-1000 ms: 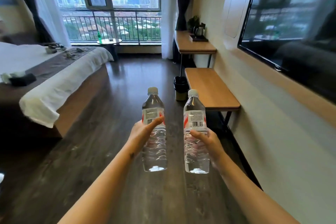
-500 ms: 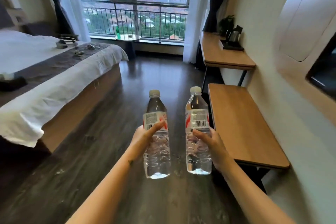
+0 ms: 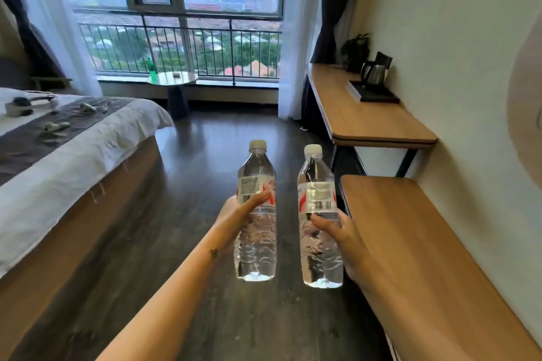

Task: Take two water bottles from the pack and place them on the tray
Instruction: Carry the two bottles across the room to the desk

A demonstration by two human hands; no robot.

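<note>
I hold two clear water bottles upright in front of me over the dark floor. My left hand (image 3: pixel 237 218) grips the left bottle (image 3: pixel 256 246) around its middle, thumb across the label. My right hand (image 3: pixel 341 236) grips the right bottle (image 3: pixel 318 193) just below its red and white label. Both bottles have pale caps and stand a hand's width apart. A dark tray (image 3: pixel 377 94) with a kettle (image 3: pixel 374 73) on it lies on the far wooden desk (image 3: pixel 366 123) by the right wall. The pack is out of view.
A low wooden bench (image 3: pixel 416 258) runs along the right wall just beside my right hand. A bed (image 3: pixel 73 155) with small items on it fills the left. A round side table (image 3: pixel 173 79) with a green bottle stands at the window. Dark floor stretches ahead.
The view has moved forward along the room: desk, tray and window are closer and the wall screen has left the frame. Both hands keep the same grip on the bottles.
</note>
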